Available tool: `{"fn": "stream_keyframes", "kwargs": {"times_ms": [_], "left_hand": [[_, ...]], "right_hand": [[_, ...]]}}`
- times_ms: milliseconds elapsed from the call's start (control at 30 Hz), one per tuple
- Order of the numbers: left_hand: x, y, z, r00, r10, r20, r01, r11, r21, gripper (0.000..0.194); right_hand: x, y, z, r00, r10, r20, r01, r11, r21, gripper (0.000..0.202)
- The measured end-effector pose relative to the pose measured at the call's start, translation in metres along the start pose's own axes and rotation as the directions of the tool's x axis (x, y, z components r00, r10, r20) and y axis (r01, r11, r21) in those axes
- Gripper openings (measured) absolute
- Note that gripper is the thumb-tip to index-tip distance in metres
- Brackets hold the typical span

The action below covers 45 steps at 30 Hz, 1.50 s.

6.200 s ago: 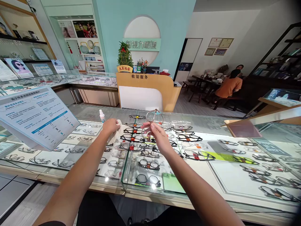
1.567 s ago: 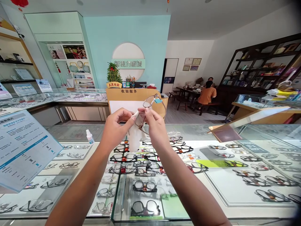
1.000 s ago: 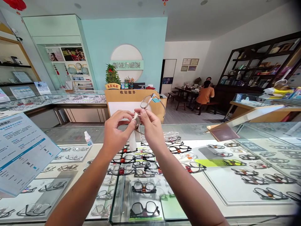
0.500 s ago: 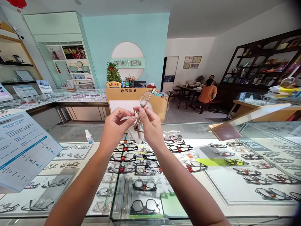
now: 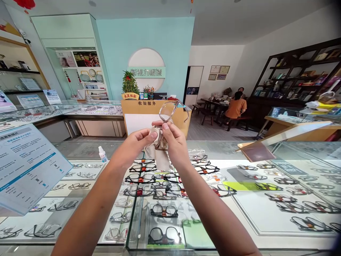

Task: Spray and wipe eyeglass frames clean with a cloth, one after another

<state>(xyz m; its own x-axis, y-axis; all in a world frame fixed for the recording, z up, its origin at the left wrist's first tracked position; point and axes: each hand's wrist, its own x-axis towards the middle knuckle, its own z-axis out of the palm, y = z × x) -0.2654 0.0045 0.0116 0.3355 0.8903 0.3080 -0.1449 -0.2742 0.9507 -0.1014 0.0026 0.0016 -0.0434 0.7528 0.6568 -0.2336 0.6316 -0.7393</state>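
A pair of clear-framed glasses is held up over the display counter, one lens pointing upward and a temple arm curving off to the right. My right hand is closed on the frame near its middle, thumb toward me. The lower lens is largely covered by a pale cleaning cloth, which hangs below the fingers. My left hand pinches this cloth around the lower lens, thumb on top. A small white spray bottle stands on the counter, left of my left forearm.
Rows of glasses lie in the glass display case beneath my arms. A printed sign leans at the left; a tilted mirror stands at the right. Beyond are a wooden cashier desk and a person in an orange top at a table.
The glasses have turned slightly, so the upper lens faces me more. My left hand has shifted the cloth around the lower lens, and more cloth hangs down. The view has moved slightly.
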Motion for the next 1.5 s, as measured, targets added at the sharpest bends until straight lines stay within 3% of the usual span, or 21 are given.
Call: {"fn": "stream_keyframes", "kwargs": {"times_ms": [200,467,733,967,1133,1267,1500], "left_hand": [[0.000,0.004,0.007,0.994,-0.009,0.111,0.031,0.979,-0.202,0.057],[-0.002,0.004,0.008,0.994,-0.015,0.109,0.043,0.966,-0.256,0.053],[-0.001,0.000,0.014,1.000,-0.017,-0.018,0.012,0.962,-0.274,0.054],[0.000,0.000,0.017,0.989,-0.064,-0.136,0.018,0.949,-0.315,0.058],[0.002,-0.007,0.021,0.980,-0.011,-0.198,-0.046,0.959,-0.280,0.058],[0.003,-0.009,0.017,0.988,0.022,-0.154,-0.056,0.973,-0.222,0.060],[0.000,-0.001,0.009,0.989,0.098,-0.112,-0.093,0.994,0.054,0.059]], "right_hand": [[0.002,0.008,0.000,0.991,0.069,0.117,-0.093,0.973,0.212,0.038],[0.002,0.010,-0.001,0.983,0.102,0.154,-0.141,0.954,0.266,0.037],[0.002,0.008,-0.006,0.979,0.118,0.169,-0.157,0.956,0.246,0.038],[0.004,0.012,-0.002,0.977,0.028,0.212,-0.089,0.954,0.285,0.032],[0.004,0.012,0.003,0.987,0.024,0.158,-0.075,0.945,0.320,0.033],[0.004,0.011,0.004,0.988,0.076,0.136,-0.125,0.906,0.403,0.029],[0.004,0.009,0.001,0.991,0.047,0.122,-0.087,0.934,0.346,0.031]]}}
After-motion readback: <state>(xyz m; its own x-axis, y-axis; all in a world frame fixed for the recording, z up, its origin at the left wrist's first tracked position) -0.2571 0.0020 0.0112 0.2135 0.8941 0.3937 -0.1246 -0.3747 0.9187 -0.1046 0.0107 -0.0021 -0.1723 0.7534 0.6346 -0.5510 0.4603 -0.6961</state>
